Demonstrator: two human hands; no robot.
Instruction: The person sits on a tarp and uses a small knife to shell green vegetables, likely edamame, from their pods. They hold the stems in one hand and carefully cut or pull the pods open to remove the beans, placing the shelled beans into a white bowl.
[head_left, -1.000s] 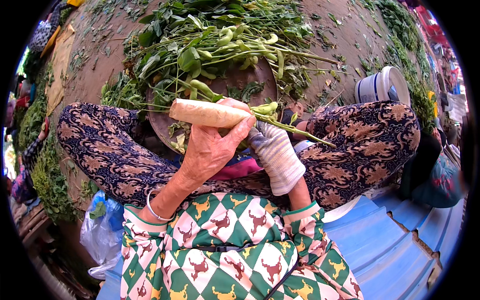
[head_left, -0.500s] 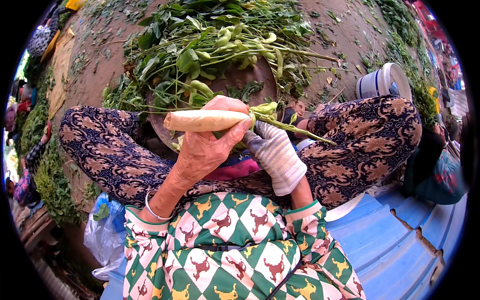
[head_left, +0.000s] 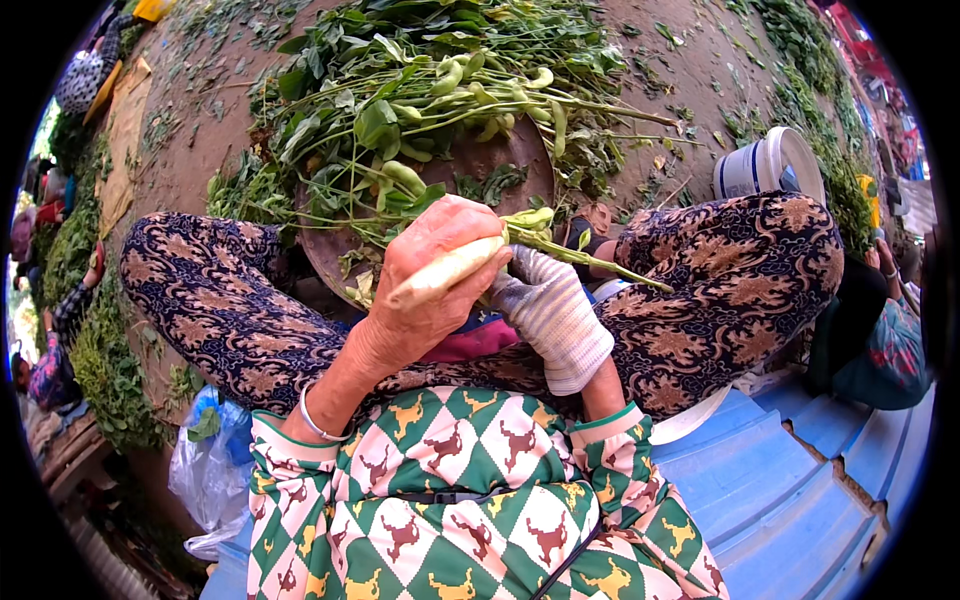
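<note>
Clasping a pale object [head_left: 452, 269], left fingers [head_left: 448, 228] obscure whether right fingers [head_left: 526, 270] hold anything.

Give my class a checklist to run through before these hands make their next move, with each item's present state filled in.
1. Left hand closed around the pale tapered piece: ok.
2. Green bean stalk beside the right hand, its end pointing out to the right: ok.
3. Right fingertips firm on that stalk: cannot tell, they are hidden.
4. Both hands gloved: not ok, only the right wears a striped knit glove; the left is bare.
5. Round brown basin free of plants: not ok, leaves and stems lie over it.
6. White bucket away from the hands: ok, beyond the right knee.
</note>
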